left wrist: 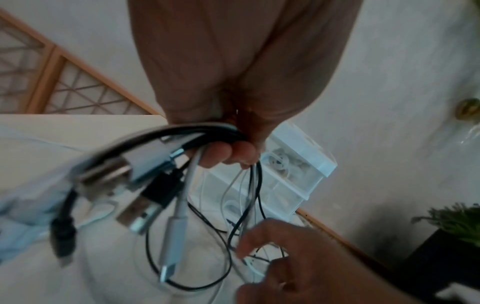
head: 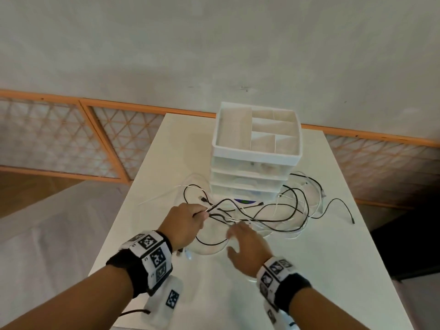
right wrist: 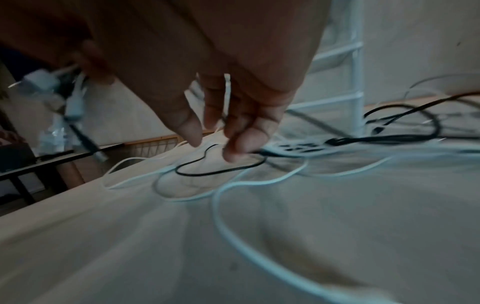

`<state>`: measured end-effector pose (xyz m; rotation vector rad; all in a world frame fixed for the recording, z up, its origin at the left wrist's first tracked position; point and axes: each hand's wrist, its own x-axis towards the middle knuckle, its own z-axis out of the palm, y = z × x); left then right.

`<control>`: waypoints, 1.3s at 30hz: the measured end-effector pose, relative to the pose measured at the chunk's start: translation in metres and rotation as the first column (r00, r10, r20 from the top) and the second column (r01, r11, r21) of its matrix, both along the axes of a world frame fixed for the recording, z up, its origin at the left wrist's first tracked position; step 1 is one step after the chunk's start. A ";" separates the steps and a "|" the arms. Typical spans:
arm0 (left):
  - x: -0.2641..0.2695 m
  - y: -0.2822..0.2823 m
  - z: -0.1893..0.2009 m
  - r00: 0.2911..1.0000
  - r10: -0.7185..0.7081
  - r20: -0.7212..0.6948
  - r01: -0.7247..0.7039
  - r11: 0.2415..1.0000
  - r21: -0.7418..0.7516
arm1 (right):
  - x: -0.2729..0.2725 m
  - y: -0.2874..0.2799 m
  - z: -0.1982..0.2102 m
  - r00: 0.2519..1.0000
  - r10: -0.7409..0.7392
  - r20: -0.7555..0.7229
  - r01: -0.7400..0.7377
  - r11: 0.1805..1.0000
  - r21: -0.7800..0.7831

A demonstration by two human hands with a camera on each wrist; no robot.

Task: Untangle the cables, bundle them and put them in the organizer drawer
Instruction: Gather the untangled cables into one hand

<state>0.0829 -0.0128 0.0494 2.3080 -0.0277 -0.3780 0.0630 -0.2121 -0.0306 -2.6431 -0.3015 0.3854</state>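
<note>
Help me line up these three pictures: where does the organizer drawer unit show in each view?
Head: organizer drawer unit stands at centre, behind the cables.
Left wrist: right of centre, tilted, behind the left hand.
Right wrist: upper right, only its edge shows.
Shared landmark: the white table.

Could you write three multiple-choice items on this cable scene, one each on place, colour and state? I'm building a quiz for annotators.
1. Where does the white plastic drawer organizer stand?
A. at the white table's far edge
B. on the floor
C. at the table's near edge

2. What colours are the tangled cables?
A. red and blue
B. black and white
C. all yellow

3. What is the left hand doing?
A. lying flat
B. gripping several cable ends
C. opening a drawer

Answers: 1 A, it stands at the far end by the wall. 2 B, only black and white strands show. 3 B, the left wrist view shows fingers curled round the plugs.
</note>
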 end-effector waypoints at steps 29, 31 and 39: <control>0.020 -0.059 0.081 0.949 -0.120 -0.291 -0.149 0.644 -0.750 | 0.043 -0.021 0.175 0.885 -0.465 0.023 0.239 0.496 0.835; 0.020 -0.055 0.077 0.954 -0.144 -0.264 -0.098 0.681 -0.726 | 0.046 -0.033 0.185 0.849 -0.526 0.050 0.232 0.455 0.860; 0.022 -0.039 0.093 0.988 -0.082 -0.133 -0.025 0.756 -0.654 | 0.055 -0.088 0.133 0.789 -0.567 0.237 0.445 0.793 0.416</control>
